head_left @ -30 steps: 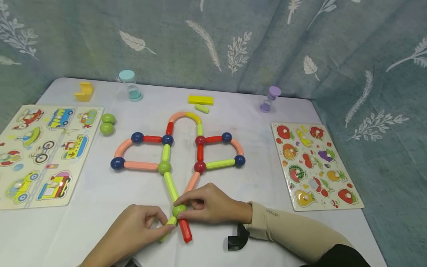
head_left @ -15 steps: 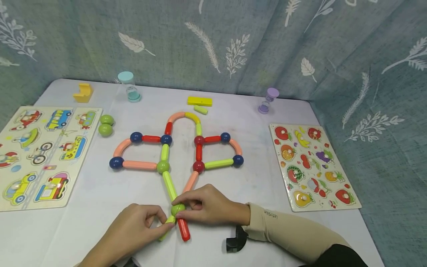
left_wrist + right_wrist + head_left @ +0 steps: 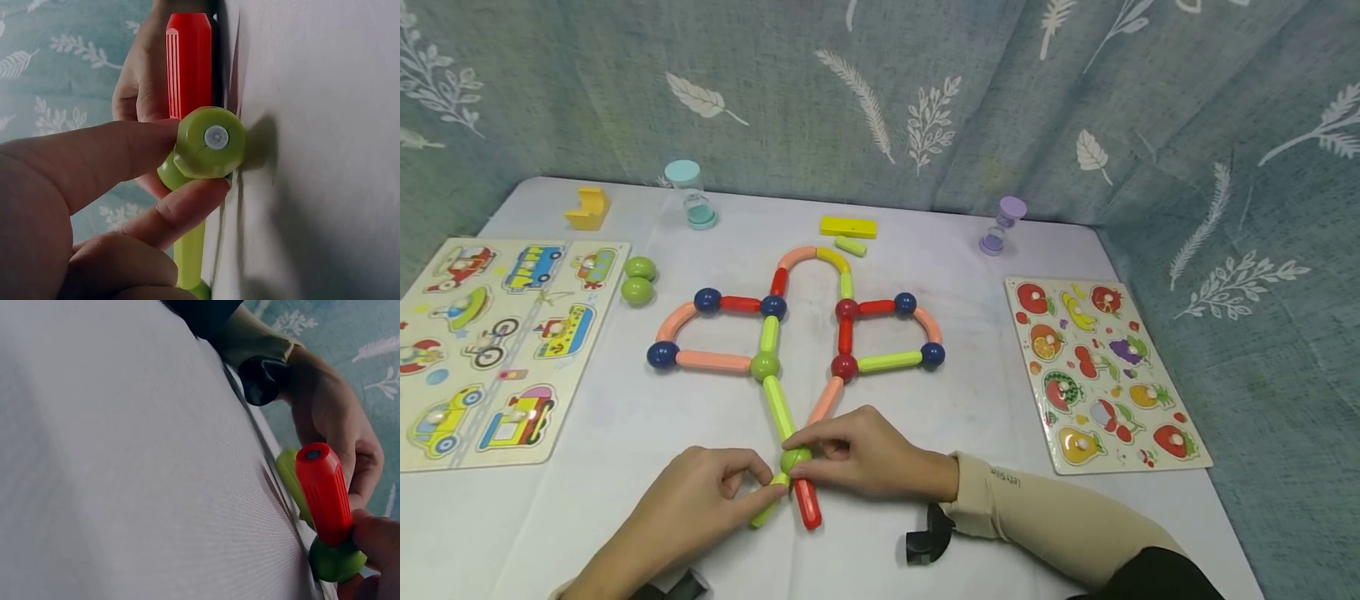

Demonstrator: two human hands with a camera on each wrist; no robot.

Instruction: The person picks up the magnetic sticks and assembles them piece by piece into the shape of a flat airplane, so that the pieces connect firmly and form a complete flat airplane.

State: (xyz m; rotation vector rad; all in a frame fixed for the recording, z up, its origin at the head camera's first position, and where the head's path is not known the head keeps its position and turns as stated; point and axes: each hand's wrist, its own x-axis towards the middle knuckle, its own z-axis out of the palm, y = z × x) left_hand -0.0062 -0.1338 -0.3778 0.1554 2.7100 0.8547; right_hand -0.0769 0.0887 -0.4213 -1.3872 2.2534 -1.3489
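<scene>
My left hand (image 3: 696, 500) pinches a short lime-green rod (image 3: 763, 512) between thumb and forefinger; the left wrist view shows its end face with a pale round centre. That rod meets a green ball (image 3: 793, 460), which my right hand (image 3: 872, 454) pinches from the right. A red rod (image 3: 807, 504) sticks out from the same ball toward me. Above it, a long green rod (image 3: 778, 407) and a salmon rod (image 3: 825, 400) spread in a V. They join a flat figure of rods, curved pieces and balls, with a side loop at left and right and an arch on top.
Puzzle boards lie at both sides, one with vehicles (image 3: 572, 392) and one with fruits (image 3: 1105, 425). Farther back are two green balls (image 3: 638, 279), a yellow block (image 3: 589, 208), a teal hourglass (image 3: 692, 196), a yellow bar (image 3: 848, 227), a loose green rod (image 3: 851, 246) and a purple hourglass (image 3: 1002, 226).
Both hands and the whole joined figure have shifted slightly away from me over the last half second. The grips on the green rod and green ball stay the same.
</scene>
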